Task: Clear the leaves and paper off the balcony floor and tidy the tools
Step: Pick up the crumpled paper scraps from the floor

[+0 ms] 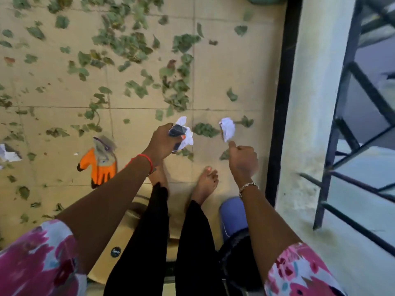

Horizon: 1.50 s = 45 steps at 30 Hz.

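A beige tiled balcony floor (235,67) is seen from above, bounded on the right by one pale parapet (310,103) that is topped with one dark metal railing (342,107). Green leaves (128,43), too many to be counted, are strewn over the tiles and lie thickest in a band ahead of the two bare feet (206,182). One orange and grey work glove (100,165) is laid flat on the floor to the left of the feet. Three pieces of white paper are counted. A torn scrap (8,153) is found at the far left edge. A crumpled wad (187,136), white with a dark patch, is grasped in the left hand (162,144), with the fingers curled round it. A smaller crumpled ball (227,129) is seen just beyond the thumb of the right hand (243,159); whether it is touched cannot be told. The right hand is clenched, and nothing is seen inside it
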### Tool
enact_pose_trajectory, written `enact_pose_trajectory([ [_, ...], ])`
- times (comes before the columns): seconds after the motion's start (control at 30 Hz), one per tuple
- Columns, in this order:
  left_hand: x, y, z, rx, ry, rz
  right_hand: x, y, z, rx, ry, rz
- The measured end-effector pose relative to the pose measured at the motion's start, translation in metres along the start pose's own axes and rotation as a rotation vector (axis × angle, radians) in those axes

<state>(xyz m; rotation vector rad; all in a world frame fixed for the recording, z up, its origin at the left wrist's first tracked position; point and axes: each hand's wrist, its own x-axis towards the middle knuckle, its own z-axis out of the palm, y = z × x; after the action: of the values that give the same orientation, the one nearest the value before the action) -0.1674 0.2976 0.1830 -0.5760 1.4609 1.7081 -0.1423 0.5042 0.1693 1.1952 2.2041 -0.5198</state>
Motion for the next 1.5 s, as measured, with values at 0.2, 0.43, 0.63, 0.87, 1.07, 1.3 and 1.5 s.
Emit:
enact_pose_trajectory([
  [0.2, 0.055, -0.046, 0.018, 0.294, 0.103, -0.009, 0.060, 0.029, 0.037, -0.035, -0.060, -0.091],
  [0.43, 0.102, -0.056, 0.011, 0.399, 0.107, -0.035, 0.117, 0.014, 0.088, -0.183, -0.023, -0.297],
  [0.63, 0.083, -0.034, 0.041, 0.433, 0.101, -0.037, 0.116, 0.022, 0.077, -0.007, -0.035, -0.219],
  [0.87, 0.026, -0.006, 0.131, 0.445, 0.097, -0.131, 0.036, 0.072, -0.007, 0.647, 0.020, 0.086],
  [1.07, -0.031, -0.007, 0.231, 0.541, -0.053, -0.194, -0.046, 0.157, -0.083, 1.032, 0.268, 0.253],
  [1.3, -0.091, -0.081, 0.309, 0.871, -0.399, -0.200, -0.126, 0.279, -0.069, 1.195, 0.424, 0.677],
  [1.5, -0.116, -0.138, 0.326, 1.121, -0.660, -0.374, -0.136, 0.319, -0.014, 1.171, 0.311, 0.877],
])
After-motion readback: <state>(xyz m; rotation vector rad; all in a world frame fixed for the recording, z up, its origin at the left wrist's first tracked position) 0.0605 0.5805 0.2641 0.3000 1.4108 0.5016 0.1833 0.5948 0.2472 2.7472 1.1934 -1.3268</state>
